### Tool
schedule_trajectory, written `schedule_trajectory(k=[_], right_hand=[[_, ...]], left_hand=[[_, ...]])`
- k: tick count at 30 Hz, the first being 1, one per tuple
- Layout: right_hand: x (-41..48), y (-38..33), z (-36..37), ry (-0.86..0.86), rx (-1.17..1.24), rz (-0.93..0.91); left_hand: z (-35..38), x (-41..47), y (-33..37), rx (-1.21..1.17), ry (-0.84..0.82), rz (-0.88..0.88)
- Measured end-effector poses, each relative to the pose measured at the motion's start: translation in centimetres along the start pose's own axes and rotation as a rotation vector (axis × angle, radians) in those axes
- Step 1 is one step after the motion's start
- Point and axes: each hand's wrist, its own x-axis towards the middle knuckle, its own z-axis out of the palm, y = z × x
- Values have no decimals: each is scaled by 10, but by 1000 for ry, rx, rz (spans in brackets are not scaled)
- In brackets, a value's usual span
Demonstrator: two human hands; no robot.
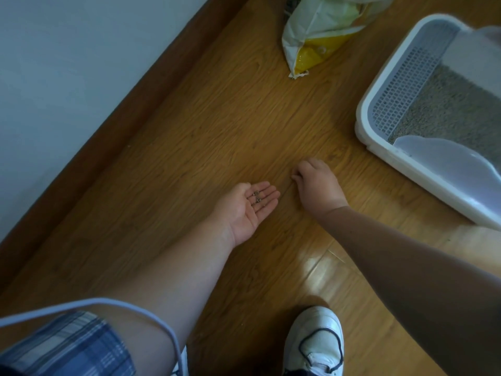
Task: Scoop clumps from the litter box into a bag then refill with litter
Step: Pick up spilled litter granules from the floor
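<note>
Blue plaid cloth and a white lace-up sneaker lie nearest, with both hands low over the wooden plank floor.
Just beyond them, the left hand lies palm up with its fingers straight, cupping a few small dark litter pellets. Just beside it, the right hand is knuckles up with its fingers curled down to the floor; I cannot tell whether they pinch anything. Farther right, the white plastic litter box with a grey perforated inner rim stands on the floor, holding grey granular litter. Farthest off, a crumpled white and yellow bag lies on the floor, apart from the box.
</note>
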Motion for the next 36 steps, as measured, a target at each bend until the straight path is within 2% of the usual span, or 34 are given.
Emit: schedule_trajectory(k=[2, 5, 8, 11, 13, 17, 20, 26, 29, 36], right_hand=[[2, -1, -1, -7, 12, 36], [-4, -11, -11, 41, 193, 144], [-28, -30, -24, 77, 331, 77], [-58, -41, -26, -26, 393, -6], [-68, -34, -22, -18, 398, -18], [-63, 2, -21, 112, 330, 178], [-53, 24, -22, 132, 228, 295], [-34, 20, -14, 100, 118, 176], [-29, 20, -11, 143, 118, 166], [-20, 23, -8, 129, 31, 108]], left_hand=[[0, 0, -3, 7, 6, -3], [0, 1, -9, 17, 10, -11], [2, 5, -17, 6, 8, -26], [7, 6, -26, 3, -13, -48], [10, 6, -32, 12, -13, -44], [12, 6, -35, 55, -18, -52], [13, 2, -33, 69, -24, -62], [15, -1, -32, 105, 0, -54], [15, -1, -30, 116, 14, -48], [15, 1, -27, 112, 3, -58]])
